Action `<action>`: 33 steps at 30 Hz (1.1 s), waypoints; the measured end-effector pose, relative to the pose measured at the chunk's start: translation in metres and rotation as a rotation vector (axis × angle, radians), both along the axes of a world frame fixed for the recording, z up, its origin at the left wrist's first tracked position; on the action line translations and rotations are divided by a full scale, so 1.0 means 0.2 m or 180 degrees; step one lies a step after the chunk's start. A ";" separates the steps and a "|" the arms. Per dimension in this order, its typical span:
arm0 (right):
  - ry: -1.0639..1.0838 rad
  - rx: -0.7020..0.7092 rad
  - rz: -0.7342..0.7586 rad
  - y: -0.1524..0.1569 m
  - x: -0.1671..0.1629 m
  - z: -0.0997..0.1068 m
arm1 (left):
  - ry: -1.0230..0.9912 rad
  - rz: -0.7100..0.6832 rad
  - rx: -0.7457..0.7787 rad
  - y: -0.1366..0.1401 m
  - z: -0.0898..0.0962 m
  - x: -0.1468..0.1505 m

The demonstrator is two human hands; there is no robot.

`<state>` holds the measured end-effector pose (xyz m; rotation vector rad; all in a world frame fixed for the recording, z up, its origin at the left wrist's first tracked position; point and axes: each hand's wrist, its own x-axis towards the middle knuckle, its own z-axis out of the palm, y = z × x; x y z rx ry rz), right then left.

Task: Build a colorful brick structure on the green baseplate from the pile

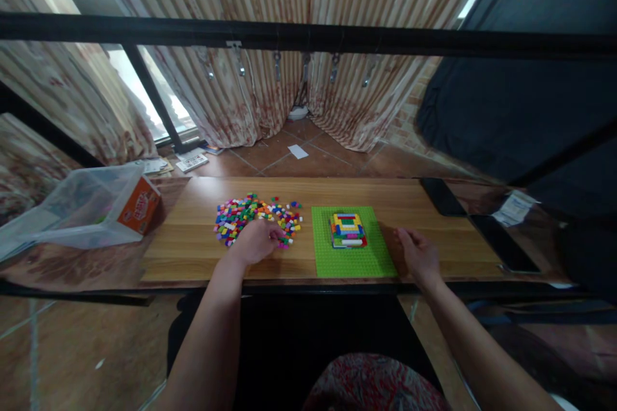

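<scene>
A heap of small toy bricks (243, 212) in many colours lies on the left half of the wooden board. Over its near right edge is my left hand (258, 241), fingers curled down and close together among the bricks. What its fingertips hold, if anything, is hidden. A green studded baseplate (354, 264) lies to the right of the heap. On it stands a squarish layered brick structure (348, 231) with yellow, blue, red and white bricks. Just right of the baseplate, my right hand (418, 253) is closed, thumb and forefinger together. Anything in that pinch is too small to name.
A clear plastic box (96, 205) with an orange label stands at the left. Two dark flat devices, one a black slab (441, 196) and one a longer slab (504, 244), lie at the right. A black metal bar (308, 33) crosses above the board (193, 263).
</scene>
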<state>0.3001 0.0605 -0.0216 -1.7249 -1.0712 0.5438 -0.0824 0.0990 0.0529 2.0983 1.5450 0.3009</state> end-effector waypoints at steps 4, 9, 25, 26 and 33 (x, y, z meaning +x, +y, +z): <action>-0.1130 0.0019 0.0002 -0.05 0.06 -0.03 | 0.0431 0.0256 0.0151 -0.01 0.00 0.00; -0.1901 0.0337 0.0214 -0.07 0.01 -0.08 | 0.0677 0.0297 0.0211 -0.02 -0.02 0.04; -0.2253 0.0527 0.0126 -0.06 0.01 -0.15 | 0.0839 0.0709 0.0542 0.03 -0.08 0.17; -0.2258 0.0533 0.0105 -0.06 0.01 -0.15 | 0.0833 0.0749 0.0569 0.03 -0.08 0.18; -0.2319 0.0489 0.0141 -0.07 0.00 -0.14 | 0.0661 0.0325 0.0574 0.06 -0.10 0.26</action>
